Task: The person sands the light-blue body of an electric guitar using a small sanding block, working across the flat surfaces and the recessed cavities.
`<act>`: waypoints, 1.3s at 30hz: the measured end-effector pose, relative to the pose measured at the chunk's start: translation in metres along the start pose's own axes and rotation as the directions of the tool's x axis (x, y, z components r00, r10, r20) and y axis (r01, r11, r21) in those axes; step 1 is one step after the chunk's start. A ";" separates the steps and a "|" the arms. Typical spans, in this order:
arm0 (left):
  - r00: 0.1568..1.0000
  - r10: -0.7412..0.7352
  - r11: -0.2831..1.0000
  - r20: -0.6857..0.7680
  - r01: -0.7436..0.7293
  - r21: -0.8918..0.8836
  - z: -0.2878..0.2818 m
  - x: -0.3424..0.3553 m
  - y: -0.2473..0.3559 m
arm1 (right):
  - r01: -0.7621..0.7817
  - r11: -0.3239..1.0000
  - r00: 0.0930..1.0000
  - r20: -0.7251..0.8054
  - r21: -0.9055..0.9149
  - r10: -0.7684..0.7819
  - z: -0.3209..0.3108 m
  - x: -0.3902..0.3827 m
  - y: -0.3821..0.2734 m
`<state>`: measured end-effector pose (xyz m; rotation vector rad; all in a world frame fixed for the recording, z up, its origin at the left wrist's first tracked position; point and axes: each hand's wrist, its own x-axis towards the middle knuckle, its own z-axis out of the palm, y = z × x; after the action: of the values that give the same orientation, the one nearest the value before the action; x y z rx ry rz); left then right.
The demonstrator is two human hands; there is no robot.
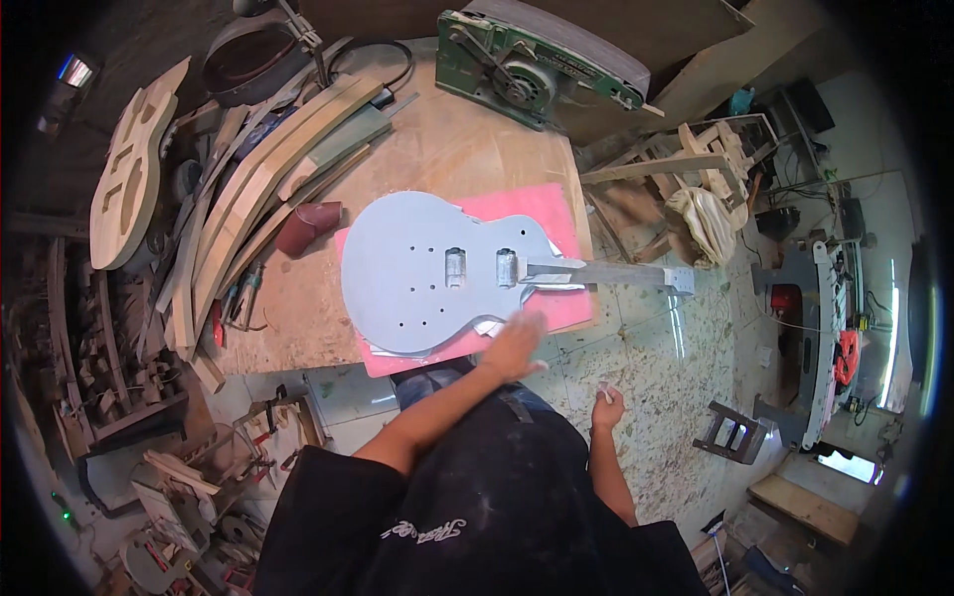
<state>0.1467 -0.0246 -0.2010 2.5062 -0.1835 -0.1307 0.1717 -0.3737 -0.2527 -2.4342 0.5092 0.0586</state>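
A pale grey electric guitar (397, 223) lies face up across the bench, with two pickup cavities and several small drilled holes in its body. Its neck points right, past the bench edge, and looks masked or wrapped where it meets the body. Beneath it is a pink foam sheet (558, 211). My left hand (514, 347) is at the guitar's near edge, below the neck joint; its fingers are extended and slightly blurred, thumb apart. Whether it touches the body I cannot tell. Lower right, away from the guitar, my right hand (608, 406) is closed, with a small whitish bit showing at its fingers.
A green belt sander (537, 74) stands at the bench's far edge. Long curved wood strips (263, 164), a dark red sanding-belt roll (308, 228) and pliers (248, 295) occupy the left side. An unfinished guitar body (129, 189) stands far left. A small stool (730, 433) is on the dusty floor.
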 end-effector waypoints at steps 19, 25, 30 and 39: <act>0.821 -0.500 0.838 -0.274 0.539 0.085 -0.046 -0.043 -0.053 | -0.094 0.927 0.985 0.167 0.364 0.035 0.015 0.000 -0.118; 0.980 -0.147 0.989 -0.130 0.149 0.000 -0.028 -0.074 -0.049 | -0.110 0.915 0.965 0.261 0.389 0.005 0.031 -0.003 -0.133; 0.720 -0.573 0.766 -0.392 0.640 0.057 -0.065 -0.176 -0.101 | -0.117 0.922 0.971 0.238 0.370 0.028 0.025 0.007 -0.115; 0.526 -0.761 0.591 -0.380 0.804 -0.070 -0.066 -0.217 -0.125 | -0.222 0.894 0.953 0.282 0.389 0.114 0.042 0.020 -0.101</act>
<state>-0.0455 0.1488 -0.2105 2.4648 1.1710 0.0050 0.2309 -0.2827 -0.2303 -1.9240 0.5534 0.3000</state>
